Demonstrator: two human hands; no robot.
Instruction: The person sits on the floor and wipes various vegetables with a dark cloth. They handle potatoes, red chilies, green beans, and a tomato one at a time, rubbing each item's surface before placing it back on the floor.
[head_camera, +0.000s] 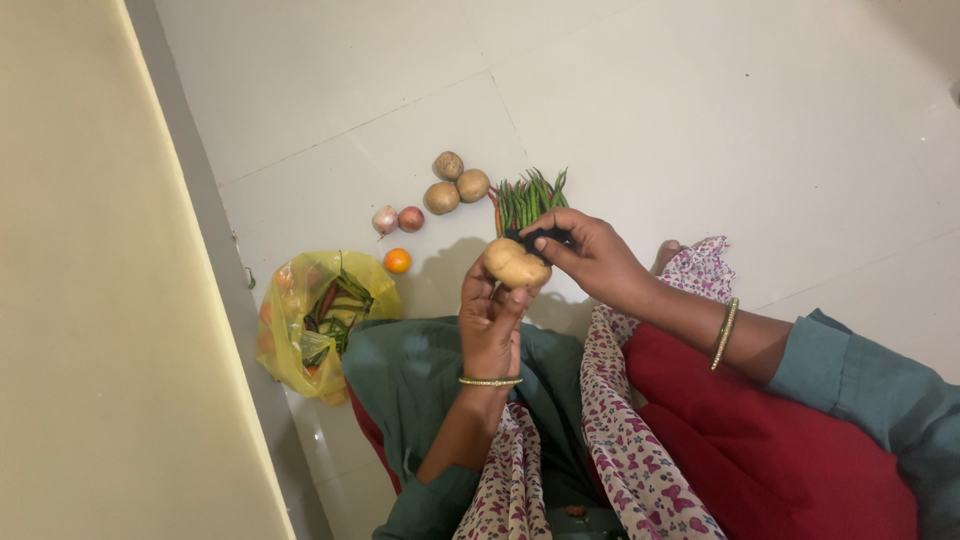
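Pale brown and smooth, a potato (516, 265) sits in the fingers of the left hand (490, 325), lifted above the person's lap near the middle of the scene. Beside it, the right hand (592, 255) is closed around a dark peeler (545, 238) whose end meets the potato's right side. On the white floor (700, 120) beyond lie green chillies (530, 198), three more potatoes (455, 183), two onions (398, 219) and an orange tomato (398, 261). A yellow bag (318, 320) of vegetables rests at the left.

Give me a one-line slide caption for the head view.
Left hand holds a potato; right hand grips a dark peeler above the tiled floor.
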